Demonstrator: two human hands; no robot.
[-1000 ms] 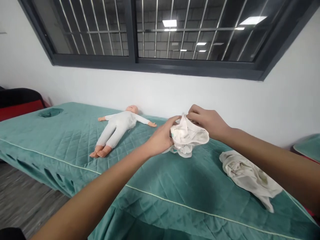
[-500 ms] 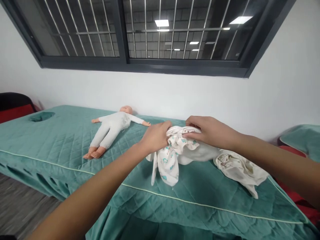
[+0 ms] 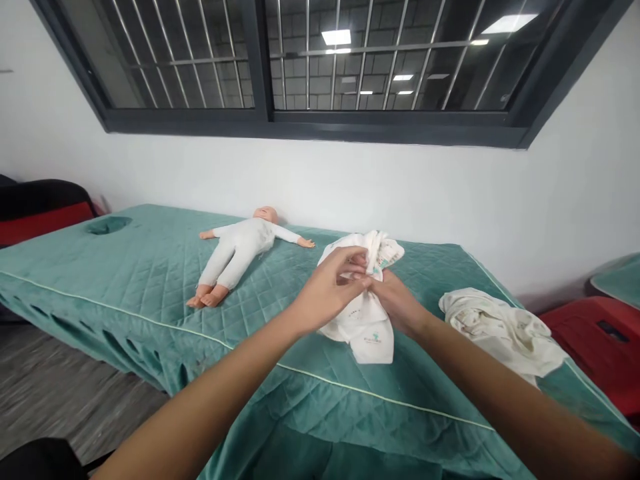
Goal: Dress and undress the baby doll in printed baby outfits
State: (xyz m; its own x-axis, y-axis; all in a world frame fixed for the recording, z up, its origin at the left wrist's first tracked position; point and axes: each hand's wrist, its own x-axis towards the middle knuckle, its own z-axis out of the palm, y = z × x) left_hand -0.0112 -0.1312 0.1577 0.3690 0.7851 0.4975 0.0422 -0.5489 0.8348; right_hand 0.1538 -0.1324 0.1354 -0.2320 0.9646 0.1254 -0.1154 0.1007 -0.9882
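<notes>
White printed garment [image 3: 371, 340]: held up in front of the wearer, over the near middle of the bed; bunched at the top, with a loose flap hanging below and a small teal logo on it; contact with the cover hard to tell.
Left hand [image 3: 327, 287]: fingers curled in, pinching the gathered fabric near the right fingertips.
Right hand [image 3: 400, 300]: closed narrowly around the fabric from the other side.
Change: hands apart half a second ago, with teal prints on the hanging part; now drawn together, with a mostly plain side outward. Judged as turned over in the grip, not yet spread or settled.
Baby doll [image 3: 245, 243]: unmoved, on its back in white clothing, arms out, left of the garment.
Crumpled off-white cloth [image 3: 500, 330]: in a heap beyond the right forearm, well apart from both hands.
Bed [image 3: 150, 267]: green quilted cover, pale piping, face hole [image 3: 107, 225] at the far left.
Room: white wall [image 3: 320, 177], dark barred window [image 3: 390, 73], grey floor [image 3: 45, 380], red object [image 3: 595, 340] at right.
</notes>
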